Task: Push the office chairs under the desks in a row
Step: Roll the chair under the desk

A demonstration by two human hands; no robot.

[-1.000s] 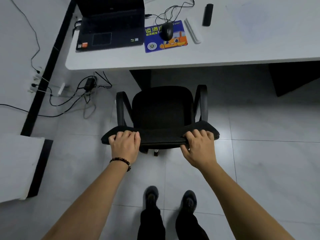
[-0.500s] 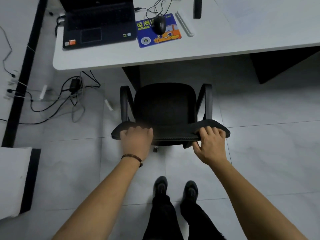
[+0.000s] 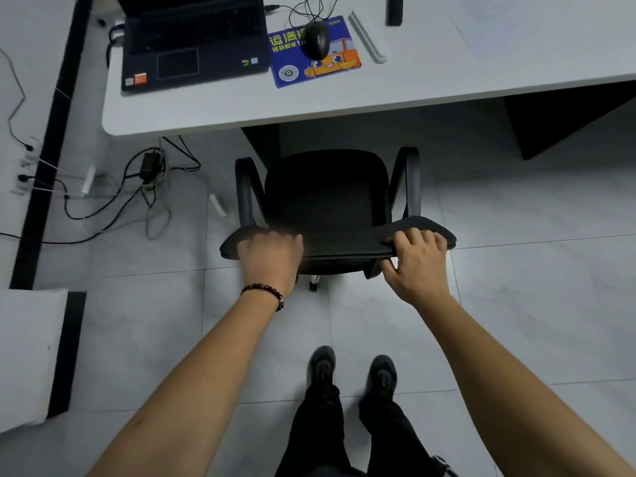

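A black office chair (image 3: 327, 194) with two armrests stands on the tiled floor just in front of a white desk (image 3: 413, 87). Its seat front sits close to the desk's edge. I see the chair from above and behind. My left hand (image 3: 270, 258) grips the top edge of the backrest on its left side. My right hand (image 3: 414, 263) grips the same edge on its right side, thumb below. A bead bracelet circles my left wrist.
On the desk lie a dark laptop (image 3: 192, 43), a blue mouse pad (image 3: 315, 56) with a black mouse (image 3: 316, 39), and a white bar (image 3: 368, 37). Tangled cables and a power adapter (image 3: 148, 166) lie on the floor left of the chair. Another white desk corner (image 3: 27, 356) is at lower left.
The chair has rolled forward toward the desk with both hands still on the backrest, and I have stepped forward after it. The view has shifted left to right across the desk.
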